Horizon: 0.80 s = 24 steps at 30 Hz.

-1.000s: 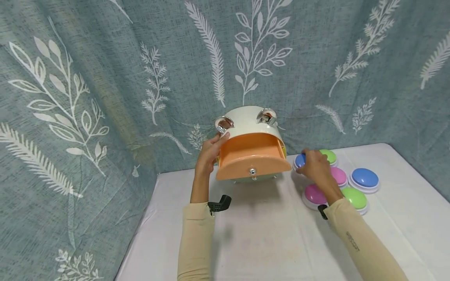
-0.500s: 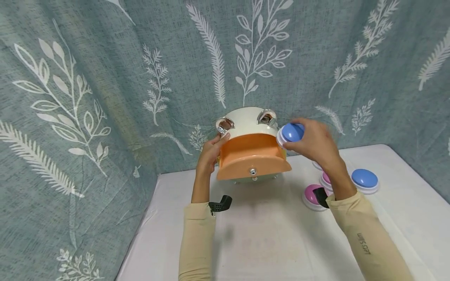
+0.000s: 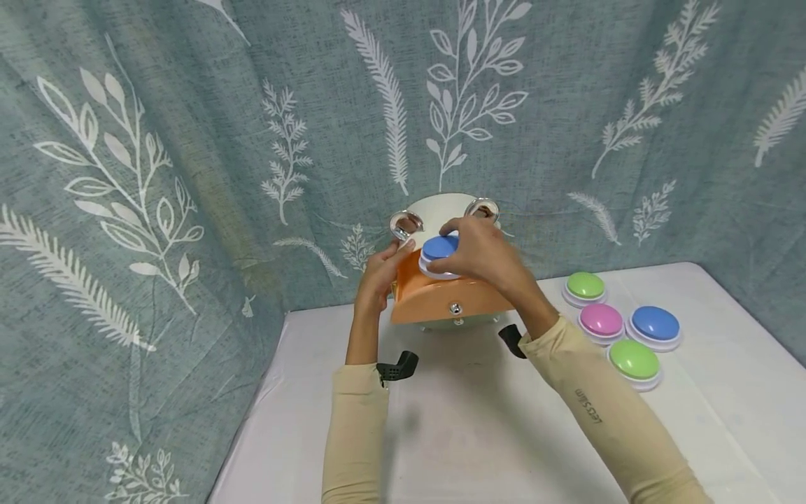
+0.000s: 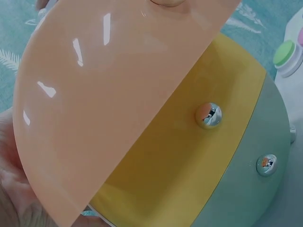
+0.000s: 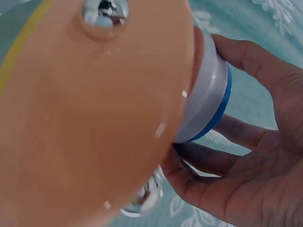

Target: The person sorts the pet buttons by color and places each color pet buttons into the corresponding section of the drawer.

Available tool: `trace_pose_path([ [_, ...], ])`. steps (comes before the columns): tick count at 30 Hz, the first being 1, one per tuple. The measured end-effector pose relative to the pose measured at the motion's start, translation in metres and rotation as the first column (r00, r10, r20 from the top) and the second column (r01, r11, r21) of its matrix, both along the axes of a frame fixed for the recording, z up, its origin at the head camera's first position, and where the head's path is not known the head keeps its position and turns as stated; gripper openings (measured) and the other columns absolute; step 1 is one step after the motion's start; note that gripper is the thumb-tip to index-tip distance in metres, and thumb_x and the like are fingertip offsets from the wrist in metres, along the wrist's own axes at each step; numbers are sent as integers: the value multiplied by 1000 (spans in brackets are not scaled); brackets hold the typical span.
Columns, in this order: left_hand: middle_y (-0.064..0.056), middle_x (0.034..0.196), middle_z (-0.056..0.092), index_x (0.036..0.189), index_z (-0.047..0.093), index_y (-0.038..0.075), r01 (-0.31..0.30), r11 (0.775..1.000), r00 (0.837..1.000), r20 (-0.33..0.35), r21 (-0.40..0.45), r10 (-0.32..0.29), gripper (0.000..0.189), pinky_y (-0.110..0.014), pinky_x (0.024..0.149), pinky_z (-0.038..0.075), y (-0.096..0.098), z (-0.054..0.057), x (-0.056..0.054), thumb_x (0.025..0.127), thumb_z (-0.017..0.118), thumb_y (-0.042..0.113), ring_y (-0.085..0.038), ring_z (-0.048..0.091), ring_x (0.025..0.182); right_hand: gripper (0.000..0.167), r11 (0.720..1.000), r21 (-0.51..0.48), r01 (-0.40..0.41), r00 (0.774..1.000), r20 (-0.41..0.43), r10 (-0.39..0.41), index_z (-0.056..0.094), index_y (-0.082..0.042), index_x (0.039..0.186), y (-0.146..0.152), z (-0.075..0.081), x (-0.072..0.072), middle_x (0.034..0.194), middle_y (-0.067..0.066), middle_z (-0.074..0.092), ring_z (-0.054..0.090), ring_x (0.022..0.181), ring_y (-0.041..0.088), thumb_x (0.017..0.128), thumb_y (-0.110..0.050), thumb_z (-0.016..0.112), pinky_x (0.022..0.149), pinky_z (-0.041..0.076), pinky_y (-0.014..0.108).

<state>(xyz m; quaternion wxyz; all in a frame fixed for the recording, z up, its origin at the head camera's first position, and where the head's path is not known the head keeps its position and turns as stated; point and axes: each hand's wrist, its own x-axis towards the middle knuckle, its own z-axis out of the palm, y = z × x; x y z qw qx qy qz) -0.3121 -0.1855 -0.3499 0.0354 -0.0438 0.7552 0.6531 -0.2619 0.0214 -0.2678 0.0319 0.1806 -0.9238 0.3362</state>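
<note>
My right hand grips a blue push button by its white base, at the top of an orange drawer. In the right wrist view the button's white base sits against the drawer front's rim, partly hidden behind it. The drawer is pulled out of a small rounded drawer cabinet with silver rings on top. My left hand holds the cabinet's left side, thumb at its upper edge. Below the orange drawer, the left wrist view shows a yellow drawer and a green one, both with silver knobs.
On the table's right stand a green button, a pink button, another blue button and a second green button. A patterned curtain hangs close behind the cabinet. White cloth covers the table.
My right hand has picked up the blue button from the table's right and carried it left, over the orange drawer. My left hand keeps its hold on the cabinet.
</note>
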Motion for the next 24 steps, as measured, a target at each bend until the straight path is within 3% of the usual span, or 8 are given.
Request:
trace_pose_path([
  [6,0,174,29,163,35,21,7,1000,1000,11,-2,-7,79,-55,125,36,-2,0,-1,99,67,53,-35,42,153,61,1000,11,-2,1000,26,2,69,-1,131,-21,-10,-6,123,17,75,73,103,32,86,-38,86,91,61,43],
  [15,-1,175,26,164,34,19,20,1000,1000,19,20,-20,80,-44,112,50,0,0,2,99,66,54,-35,49,149,48,993,115,11,997,73,-19,74,-8,113,-42,-30,-14,109,8,76,70,95,26,83,-42,87,83,58,41],
  [20,-1,176,24,164,34,19,31,999,1000,-3,24,-31,80,-47,117,48,-1,-1,1,100,66,53,-36,44,152,51,989,142,-28,995,96,14,69,-7,117,-45,-30,-18,112,10,74,70,99,28,84,-41,87,87,58,43],
  [24,5,176,22,161,39,14,40,999,999,-20,29,-39,77,-49,125,39,-3,-2,0,101,65,52,-33,38,157,44,986,138,-88,986,152,66,67,-7,120,-44,-30,-20,113,10,72,67,95,27,89,-36,82,83,55,39],
])
